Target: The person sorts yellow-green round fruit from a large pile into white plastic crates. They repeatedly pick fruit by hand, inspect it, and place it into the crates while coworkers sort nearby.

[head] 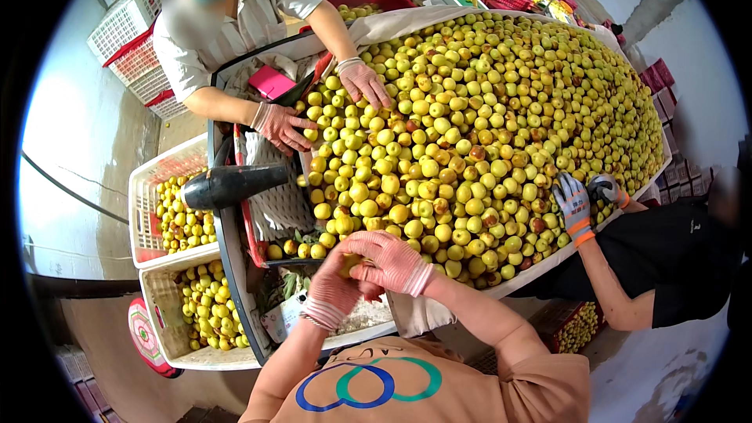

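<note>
Both of my hands wear red-and-white striped knit gloves and meet at the near edge of a big heap of yellow-green jujubes [446, 129]. My left hand [335, 285] is curled around a yellow-green fruit [351, 263], largely hidden between the hands. Against that fruit rest the bent fingers of my right hand [390, 261]; whether they grip it too, I cannot tell. Just beyond my hands lie more fruits, some with brown patches. To the left, a black cone-shaped tube [235, 184] sits over a dark-framed bin with white foam netting [273, 188].
Across the heap, a masked person's gloved hands [364, 82] touch the fruit. At right, a co-worker in black reaches in with grey-orange gloves [573, 205]. Two white crates [136, 211] [155, 311] of fruit stand left. A pink box [271, 82] lies at the bin's far end.
</note>
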`<state>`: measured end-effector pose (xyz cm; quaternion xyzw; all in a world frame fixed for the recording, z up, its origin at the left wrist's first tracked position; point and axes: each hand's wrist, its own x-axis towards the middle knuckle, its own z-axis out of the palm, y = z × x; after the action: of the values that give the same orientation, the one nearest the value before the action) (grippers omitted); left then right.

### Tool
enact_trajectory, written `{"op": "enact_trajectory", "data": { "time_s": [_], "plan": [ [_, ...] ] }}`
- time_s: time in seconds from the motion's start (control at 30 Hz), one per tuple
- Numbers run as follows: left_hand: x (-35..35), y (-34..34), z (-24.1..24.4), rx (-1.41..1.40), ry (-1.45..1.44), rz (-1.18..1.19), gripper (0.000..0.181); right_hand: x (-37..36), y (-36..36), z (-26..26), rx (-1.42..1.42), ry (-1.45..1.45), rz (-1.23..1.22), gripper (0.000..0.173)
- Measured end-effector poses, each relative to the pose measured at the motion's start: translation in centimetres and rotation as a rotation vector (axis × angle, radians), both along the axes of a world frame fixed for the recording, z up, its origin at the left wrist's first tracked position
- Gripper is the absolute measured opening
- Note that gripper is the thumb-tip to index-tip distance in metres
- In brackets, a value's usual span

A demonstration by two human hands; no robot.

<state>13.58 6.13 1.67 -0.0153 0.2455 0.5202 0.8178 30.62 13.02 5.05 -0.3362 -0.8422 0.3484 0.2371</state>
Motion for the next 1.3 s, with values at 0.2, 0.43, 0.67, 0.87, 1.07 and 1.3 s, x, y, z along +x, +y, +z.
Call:
{"op": "enact_trajectory", "data": {
  "time_s": [0.2, 0.43, 0.67, 0.87, 1.07, 1.3],
  "plan": [
    [-18.2, -3.4, -4.9, -0.004, 0.634, 0.899, 0.032, 4.7, 4.6, -1.5, 0.278, -0.343, -0.381, 0.037],
    [-42.9, -27.2, -26.6, -0.644, 1.42, 0.797, 0.047, 7.7, 15.3, -3.5, 0.233, -0.816, -0.677, 0.058],
    [-17.1, -1.3, -4.9, 0.558, 2.047, 0.738, 0.024, 8.2, 16.5, -3.2, 0.068, -1.134, -0.674, 0.062],
    [0.4, 9.1, -0.6, 1.205, 1.794, 0.028, 0.049, 4.7, 17.3, -5.3, 0.125, -1.155, -0.543, 0.058],
    [5.0, 15.3, -5.5, 1.331, 2.082, -0.234, 0.053, 4.3, 16.8, -4.7, 0.082, -1.106, -0.384, 0.056],
    [0.7, 15.1, -5.6, 1.16, 2.019, -0.268, 0.049, 3.0, 15.9, -4.4, 0.02, -1.062, -0.329, 0.053]
  ]
}}
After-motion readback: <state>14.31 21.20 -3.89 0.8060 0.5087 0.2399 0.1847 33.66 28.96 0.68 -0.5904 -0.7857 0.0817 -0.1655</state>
